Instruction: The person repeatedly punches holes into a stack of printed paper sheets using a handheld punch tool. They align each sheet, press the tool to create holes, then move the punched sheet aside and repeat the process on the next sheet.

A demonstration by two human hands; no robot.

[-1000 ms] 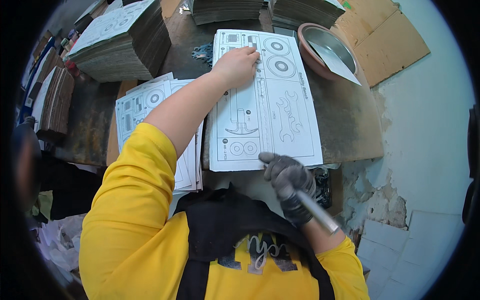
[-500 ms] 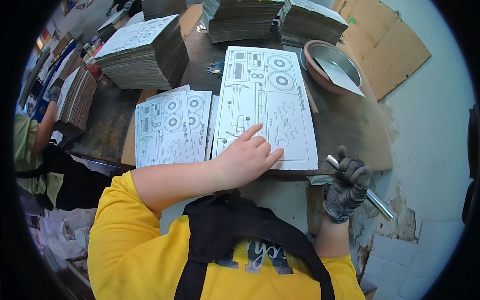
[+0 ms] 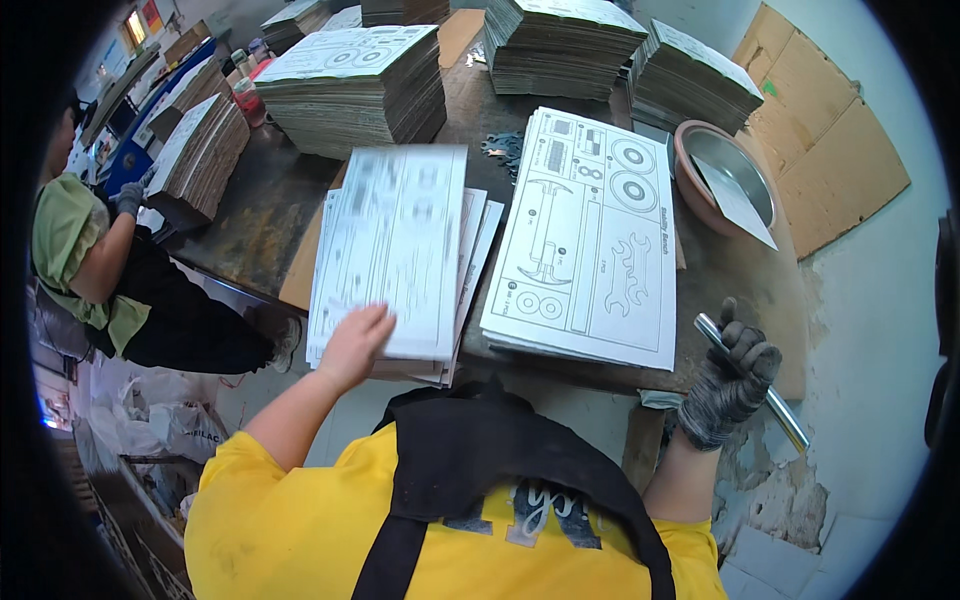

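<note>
My bare left hand (image 3: pixel 358 347) grips the lower edge of a printed sheet (image 3: pixel 400 250), blurred by motion. Its thumb is hidden. That sheet lies over, or just above, a loose pile of similar sheets (image 3: pixel 475 245) at the left. My right hand (image 3: pixel 733 380), in a grey knitted glove, is closed around a shiny metal tube (image 3: pixel 788 422) that slants down to the right, off the table's near edge. Between the hands sits a thicker stack of white sheets (image 3: pixel 590 250) printed with outlines of wrenches, a hammer and discs.
Tall stacks of printed boards (image 3: pixel 350 100) line the back of the dark table (image 3: pixel 235 235). A pinkish basin (image 3: pixel 690 185) with a paper in it stands at the right, near cardboard (image 3: pixel 840 150) on the wall. Another person (image 3: pixel 100 250) works at the far left.
My left hand has moved left from the thicker stack to the loose pile, with a sheet in it. My right hand still holds the tube. The view has shifted leftward.
</note>
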